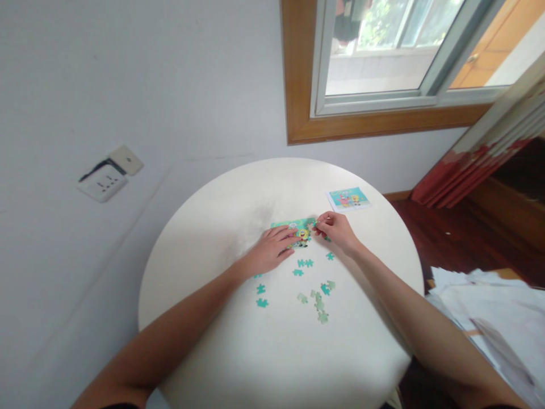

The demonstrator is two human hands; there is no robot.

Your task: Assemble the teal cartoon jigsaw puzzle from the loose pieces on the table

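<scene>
A partly joined jigsaw puzzle (302,233) with a yellow cartoon figure lies on the white round table (204,227). My left hand (269,250) rests flat over the puzzle's left part, fingers stretched out and covering some of it. At the upper right edge of the puzzle, my right hand (336,228) pinches a small puzzle piece (312,225) between thumb and fingertips. Loose teal pieces (261,303) are scattered nearer to me, some close to my left wrist. Several pale green pieces (319,305) lie below the puzzle, to the right.
A picture card (349,199) with the cartoon figures lies near the table's far right edge. Behind the table are a wall with a socket (103,183) and a wood-framed window (298,113). A stack of papers (481,312) stands at the right, below a red-and-white curtain (464,170).
</scene>
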